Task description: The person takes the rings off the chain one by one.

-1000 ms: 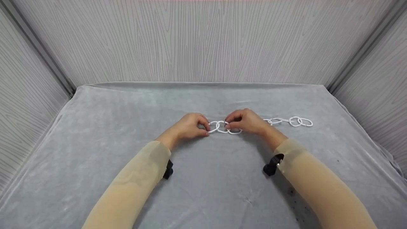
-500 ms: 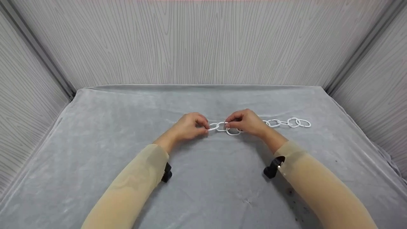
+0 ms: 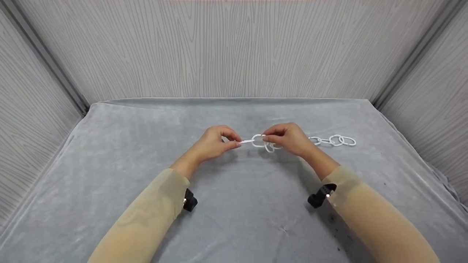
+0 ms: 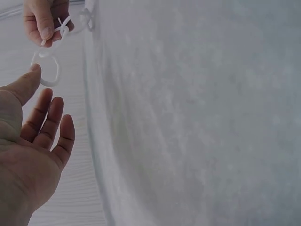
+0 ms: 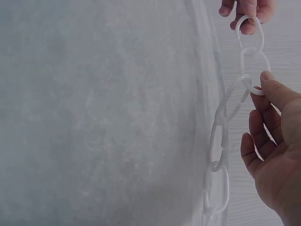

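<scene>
The person stands at the worktop [image 3: 109, 153], which is covered with a grey velvet-like cloth, and works on a chain of white plastic links [image 3: 292, 141]. The left hand [image 3: 214, 143] pinches the end link [image 3: 248, 141] between thumb and forefinger, with the other fingers relaxed. The right hand [image 3: 287, 138] pinches the next links [image 3: 265, 143] in the same way, thumb against fingertips. The two hands are near each other, with only a link or two between them.

Compared with one second ago, both hands have come up a little from the cloth, and the links between them, which lay flat on the cloth, now hang in the air; one link droops under the right hand. The end link is now turned edge-on and pulled straight towards the left. I judge that the person is working at the joint between the end link and its neighbour, but if the link is opening or closing I cannot tell.

The rest of the chain lies on the cloth to the right of the right hand, with the far links [image 3: 342, 140] flat and untouched, almost where they were.

From the right wrist view the chain [image 5: 221, 155] runs down along the cloth edge.

I can read no brand, label or writing on the links, the cloth, the beige sleeves [image 3: 153, 212] or the wood-grain walls [image 3: 234, 47]
</scene>
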The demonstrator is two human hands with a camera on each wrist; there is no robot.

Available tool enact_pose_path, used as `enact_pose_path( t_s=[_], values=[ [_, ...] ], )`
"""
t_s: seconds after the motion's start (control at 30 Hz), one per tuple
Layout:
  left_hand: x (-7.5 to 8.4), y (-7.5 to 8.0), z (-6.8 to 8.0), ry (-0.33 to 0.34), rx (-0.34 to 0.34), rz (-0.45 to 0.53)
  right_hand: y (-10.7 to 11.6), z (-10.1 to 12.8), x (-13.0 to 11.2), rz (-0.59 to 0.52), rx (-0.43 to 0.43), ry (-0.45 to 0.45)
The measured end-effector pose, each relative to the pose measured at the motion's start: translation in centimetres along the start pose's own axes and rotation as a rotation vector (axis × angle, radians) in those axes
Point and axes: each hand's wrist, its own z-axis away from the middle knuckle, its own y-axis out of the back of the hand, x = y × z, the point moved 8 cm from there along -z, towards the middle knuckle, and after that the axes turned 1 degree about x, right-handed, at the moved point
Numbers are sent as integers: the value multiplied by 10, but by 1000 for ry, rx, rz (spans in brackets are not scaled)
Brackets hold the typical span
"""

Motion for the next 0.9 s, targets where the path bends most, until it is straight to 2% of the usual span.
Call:
enact_pose_path(
  t_s=[0.33, 0.57, 0.9],
  values=[
    [15, 7, 9, -12, 32, 82, 8, 8, -17, -27, 15, 45],
    [23, 9, 17, -13, 43, 130, 13, 19, -30, -93, 12, 67],
    [41, 13, 30, -32, 71, 167, 23, 35, -44, -177, 83, 61]
  ],
)
